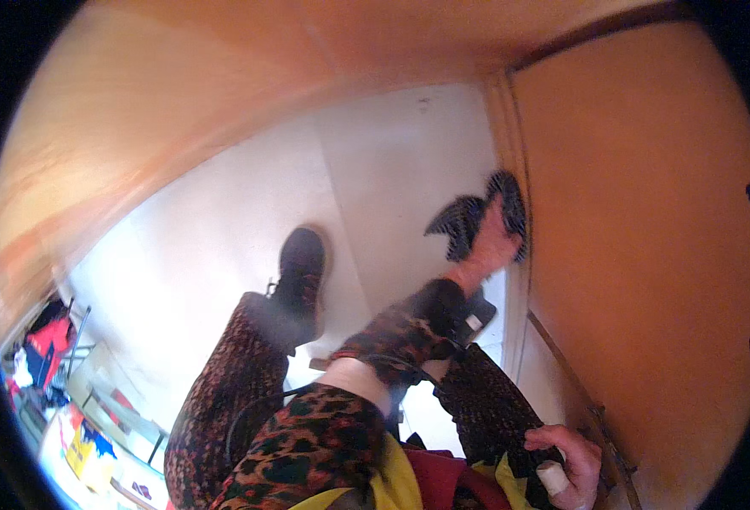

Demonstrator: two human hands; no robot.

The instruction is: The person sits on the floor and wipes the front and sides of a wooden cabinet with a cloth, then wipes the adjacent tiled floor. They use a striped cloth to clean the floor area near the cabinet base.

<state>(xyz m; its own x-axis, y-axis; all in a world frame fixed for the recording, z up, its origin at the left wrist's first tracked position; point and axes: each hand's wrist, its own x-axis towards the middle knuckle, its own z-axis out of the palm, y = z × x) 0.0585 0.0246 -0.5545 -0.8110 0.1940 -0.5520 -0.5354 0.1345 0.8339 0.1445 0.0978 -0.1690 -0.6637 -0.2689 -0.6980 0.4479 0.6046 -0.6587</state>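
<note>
Against the door edge [511,170], cloth-holding hand [490,246]

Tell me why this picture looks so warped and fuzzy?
Head view: the fisheye lens bends the orange door and wall edges toward a black rim; the white floor is glaringly bright; the left hand holding a dark patterned cloth is motion-blurred.

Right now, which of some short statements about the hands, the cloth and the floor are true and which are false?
1. The left hand holds a dark patterned cloth at the orange panel. True.
2. The right hand is raised above the cloth. False: it is low, by the patterned trouser leg.
3. The floor is dark brown. False: it is pale, almost white.
4. A black shoe stands on the floor. True.
</note>
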